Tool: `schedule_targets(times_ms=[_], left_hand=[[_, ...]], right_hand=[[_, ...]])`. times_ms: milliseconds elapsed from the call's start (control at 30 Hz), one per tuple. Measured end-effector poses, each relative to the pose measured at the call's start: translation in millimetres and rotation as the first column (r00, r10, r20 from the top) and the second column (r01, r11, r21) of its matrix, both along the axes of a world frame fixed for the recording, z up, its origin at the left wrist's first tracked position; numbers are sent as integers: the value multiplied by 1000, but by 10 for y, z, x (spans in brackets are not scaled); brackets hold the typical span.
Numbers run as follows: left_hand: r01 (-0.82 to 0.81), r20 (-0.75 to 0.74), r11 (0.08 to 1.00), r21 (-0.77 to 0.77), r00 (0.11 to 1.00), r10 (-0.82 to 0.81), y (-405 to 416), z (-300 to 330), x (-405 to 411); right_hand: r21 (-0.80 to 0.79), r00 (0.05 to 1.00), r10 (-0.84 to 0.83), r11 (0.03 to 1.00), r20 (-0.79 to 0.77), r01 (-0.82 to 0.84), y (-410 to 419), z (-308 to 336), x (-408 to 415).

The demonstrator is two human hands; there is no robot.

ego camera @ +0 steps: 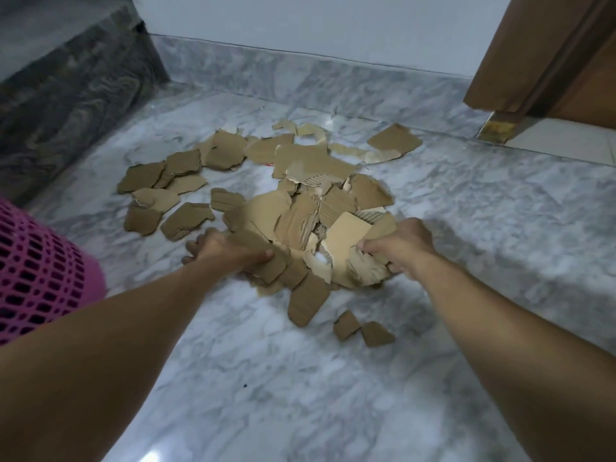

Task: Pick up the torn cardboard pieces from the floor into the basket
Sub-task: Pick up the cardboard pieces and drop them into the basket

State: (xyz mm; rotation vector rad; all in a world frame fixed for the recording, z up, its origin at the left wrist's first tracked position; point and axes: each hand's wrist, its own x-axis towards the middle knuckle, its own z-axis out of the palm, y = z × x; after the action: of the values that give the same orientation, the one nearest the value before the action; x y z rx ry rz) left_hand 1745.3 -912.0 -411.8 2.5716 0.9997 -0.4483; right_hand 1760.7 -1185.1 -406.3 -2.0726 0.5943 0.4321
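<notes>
Grey marble floor (300, 378) meeting a white wall. Torn cardboard pieces (300, 181) remain spread across it, most in one heap, strays just beside; collection appears barely begun. The pink mesh basket (36, 271) stands left of the heap, its contents not visible. Left hand (226, 251) is clenched on a bundle at the heap's near-left edge; right hand (403, 248) grips pieces at its near-right edge. Both arms are extended, scooping inward.

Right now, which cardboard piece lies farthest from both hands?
The flat brown piece alone at the far right of the scatter, near the wall by the door frame. It lies apart, while the others cluster nearer the hands.
</notes>
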Motion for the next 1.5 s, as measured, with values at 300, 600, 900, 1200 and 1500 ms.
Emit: schedule_targets(times_ms=[300,600,900,1200,1500], left_hand=[[28,-3,974,-225,1000,-30,12,-1,-85],[-1,11,815,-580,1000,8,-166,215,-219],[30,16,800,-599,1000,-25,-73,281,-281],[25,48,755,-655,999,8,-88,341,-315],[235,20,717,-656,956,-294,-227,359,-446]], right_hand=[[127,1000,27,992,0,-27,272,58,-144],[232,992,117,967,-44,-104,340,7,-120],[153,996,94,984,-3,-93,163,34,2],[80,994,-6,997,113,-3,-367,353,-28],[57,978,125,989,166,-136,-475,460,-250]])
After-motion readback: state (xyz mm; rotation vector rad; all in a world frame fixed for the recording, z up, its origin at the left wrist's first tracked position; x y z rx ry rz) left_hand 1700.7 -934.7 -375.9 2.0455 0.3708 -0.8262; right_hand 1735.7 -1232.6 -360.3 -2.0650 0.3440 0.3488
